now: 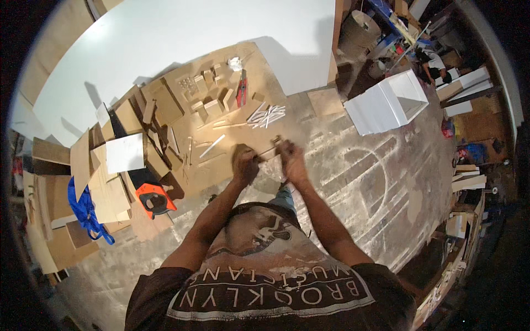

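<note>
My left hand (245, 164) and my right hand (292, 162) are in front of my body, over the near edge of a brown board (221, 165). Both are closed, the right one a little blurred. A thin brown stick (268, 151) spans the gap between them, gripped at each end. Something small shows at the right fingertips, too blurred to name. Just beyond my hands lies a loose pile of white sticks (266, 116). One more white stick (212, 145) lies apart, to the left. Small wooden blocks (212, 106) stand farther back beside a red and black hand tool (242, 92).
A handsaw with an orange handle (144, 193) lies left among stacked wood offcuts (110, 190), near a blue strap-like bundle (83, 212). A large white panel (193, 33) spans the back. Rightward, a white box (381, 105) stands on the floor; another person (433, 63) is beyond.
</note>
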Demonstrator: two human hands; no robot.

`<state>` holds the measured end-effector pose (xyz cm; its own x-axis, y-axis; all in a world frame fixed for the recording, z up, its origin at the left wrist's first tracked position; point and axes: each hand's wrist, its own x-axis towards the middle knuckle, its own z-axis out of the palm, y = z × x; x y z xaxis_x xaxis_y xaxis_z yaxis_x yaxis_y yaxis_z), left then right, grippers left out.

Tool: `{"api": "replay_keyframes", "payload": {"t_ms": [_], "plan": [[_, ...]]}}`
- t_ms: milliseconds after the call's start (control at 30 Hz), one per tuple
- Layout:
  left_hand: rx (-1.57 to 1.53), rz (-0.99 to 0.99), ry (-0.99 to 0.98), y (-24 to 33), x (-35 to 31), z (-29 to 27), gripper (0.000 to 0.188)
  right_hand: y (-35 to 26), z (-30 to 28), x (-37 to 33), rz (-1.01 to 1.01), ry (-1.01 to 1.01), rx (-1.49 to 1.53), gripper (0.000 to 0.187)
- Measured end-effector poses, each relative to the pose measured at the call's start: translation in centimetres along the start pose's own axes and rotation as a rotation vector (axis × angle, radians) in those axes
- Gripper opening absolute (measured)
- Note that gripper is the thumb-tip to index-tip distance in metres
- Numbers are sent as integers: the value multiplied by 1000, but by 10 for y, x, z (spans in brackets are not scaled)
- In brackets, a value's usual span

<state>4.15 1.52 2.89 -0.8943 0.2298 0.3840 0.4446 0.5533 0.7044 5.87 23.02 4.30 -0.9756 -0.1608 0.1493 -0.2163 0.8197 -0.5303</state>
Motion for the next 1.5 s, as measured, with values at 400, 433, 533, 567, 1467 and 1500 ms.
{"api": "replay_keyframes", "payload": {"t_ms": [400,433,533,567,1467,1500], "plan": [[-27,-175,-118,-13,3,13,7,-13,-1,3,71,102,-126,50],[64,-122,-160,-5,8,7,9,-15,1,3,167,58,-173,50],[13,-188,-131,-10,6,12,10,-36,30,-7,-106,44,-170,52],[14,-189,-131,-14,6,12,10,-31,30,-5,-152,48,-138,56],[109,-40,-174,-16,3,3,14,21,-8,10,88,187,41,48],[51,16,-166,-12,6,2,17,19,-4,6,53,136,-40,50]]}}
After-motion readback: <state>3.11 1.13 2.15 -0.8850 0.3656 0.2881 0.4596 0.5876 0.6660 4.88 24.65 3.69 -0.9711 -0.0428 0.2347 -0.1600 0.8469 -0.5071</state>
